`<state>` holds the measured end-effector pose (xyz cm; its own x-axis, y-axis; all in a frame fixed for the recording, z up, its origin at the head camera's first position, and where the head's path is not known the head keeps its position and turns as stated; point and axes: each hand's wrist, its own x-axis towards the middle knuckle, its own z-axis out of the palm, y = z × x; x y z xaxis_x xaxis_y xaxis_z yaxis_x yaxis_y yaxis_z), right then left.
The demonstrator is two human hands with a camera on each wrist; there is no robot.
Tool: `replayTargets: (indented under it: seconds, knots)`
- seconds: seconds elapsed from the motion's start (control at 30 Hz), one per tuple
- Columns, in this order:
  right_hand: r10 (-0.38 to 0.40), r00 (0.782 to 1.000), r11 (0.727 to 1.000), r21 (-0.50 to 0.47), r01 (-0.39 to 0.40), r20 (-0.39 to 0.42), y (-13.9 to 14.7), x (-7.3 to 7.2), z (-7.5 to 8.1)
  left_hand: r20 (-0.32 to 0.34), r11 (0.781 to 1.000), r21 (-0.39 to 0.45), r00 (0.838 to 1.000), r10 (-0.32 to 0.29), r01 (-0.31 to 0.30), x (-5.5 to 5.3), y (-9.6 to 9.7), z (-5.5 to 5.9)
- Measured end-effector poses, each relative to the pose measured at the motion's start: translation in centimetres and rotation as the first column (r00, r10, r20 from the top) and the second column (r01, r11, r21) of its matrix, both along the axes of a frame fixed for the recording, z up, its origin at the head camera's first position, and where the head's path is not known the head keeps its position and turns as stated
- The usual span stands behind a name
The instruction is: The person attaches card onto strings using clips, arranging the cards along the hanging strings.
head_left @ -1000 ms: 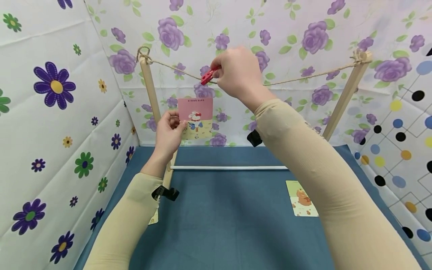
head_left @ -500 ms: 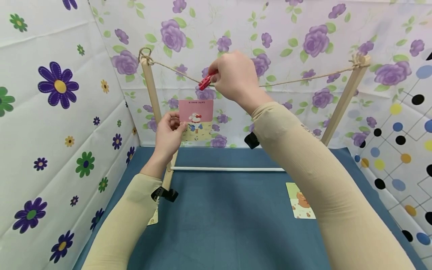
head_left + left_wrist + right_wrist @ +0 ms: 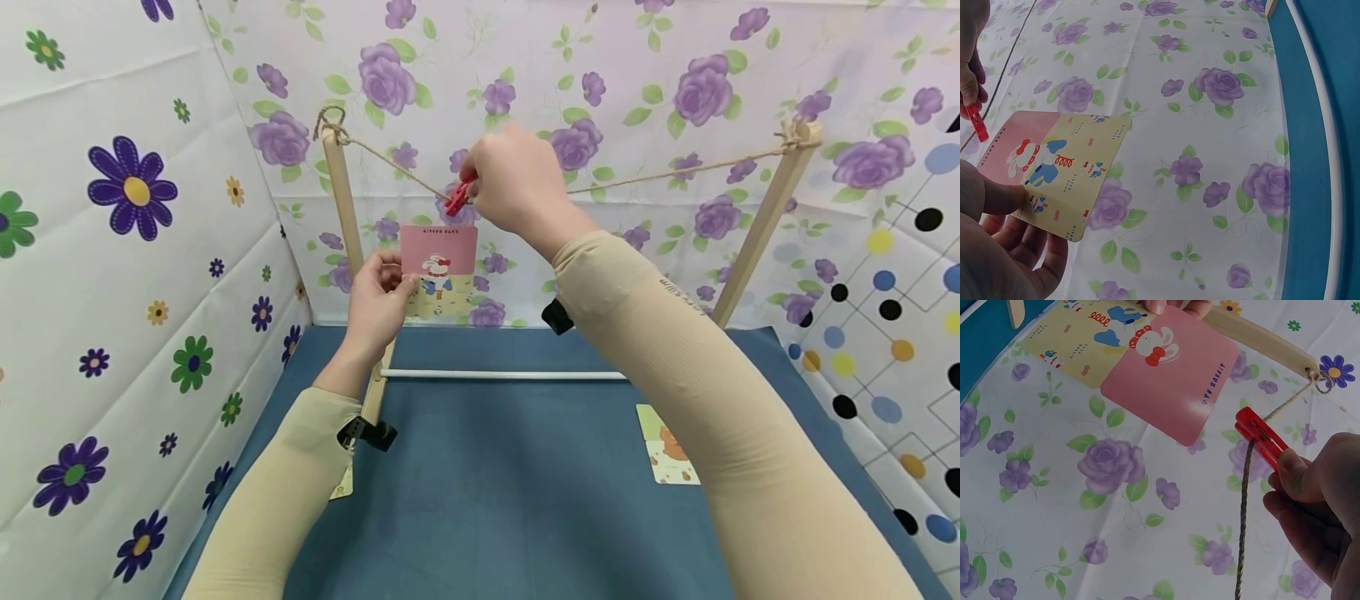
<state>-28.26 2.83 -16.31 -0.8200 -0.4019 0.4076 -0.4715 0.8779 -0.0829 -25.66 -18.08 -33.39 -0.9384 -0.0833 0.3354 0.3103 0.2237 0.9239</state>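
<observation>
My left hand [image 3: 378, 302] pinches the left edge of a pink and yellow picture card [image 3: 438, 258] between thumb and fingers. A rabbit is printed on the card, upside up, with lettering along its pink top edge. Above it, my right hand [image 3: 517, 183] pinches a red clothespin [image 3: 1263, 434] by its tail end. In the right wrist view the clothespin's front end sits at the twine [image 3: 1243, 512], which bends there. Whether the clothespin bites the twine I cannot tell. The card hangs just below the clothespin, apart from it.
The twine is tied between two wooden posts, left [image 3: 343, 196] and right [image 3: 772, 217]. A white rod [image 3: 502, 375] runs low across the frame. Another card [image 3: 667, 450] lies on the blue cloth [image 3: 495, 500] at right; a card corner [image 3: 342, 486] shows beside the left forearm.
My right hand has brought the clothespin slightly down, and the twine sags more sharply at it. The left hand with the card has stayed nearly still.
</observation>
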Motion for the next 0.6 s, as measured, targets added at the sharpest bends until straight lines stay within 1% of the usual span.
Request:
replayTargets:
  seconds: [0.23,0.5,0.6]
  knots:
    - [0.002,1.000,1.000,0.022,-0.002,0.004,-0.20,-0.01,-0.32,0.002,1.000,-0.003,1.000,-0.004,0.004,-0.19,0.02,-0.05]
    - [-0.004,1.000,0.998,0.055,0.002,0.026,-0.52,-0.01,-0.42,-0.030,0.998,-0.064,1.000,0.009,-0.011,-0.01,0.11,-0.11]
    - [-0.004,1.000,0.998,0.060,0.002,0.029,-0.59,-0.08,-0.53,-0.034,0.998,-0.066,0.999,0.008,-0.010,0.05,0.15,-0.10]
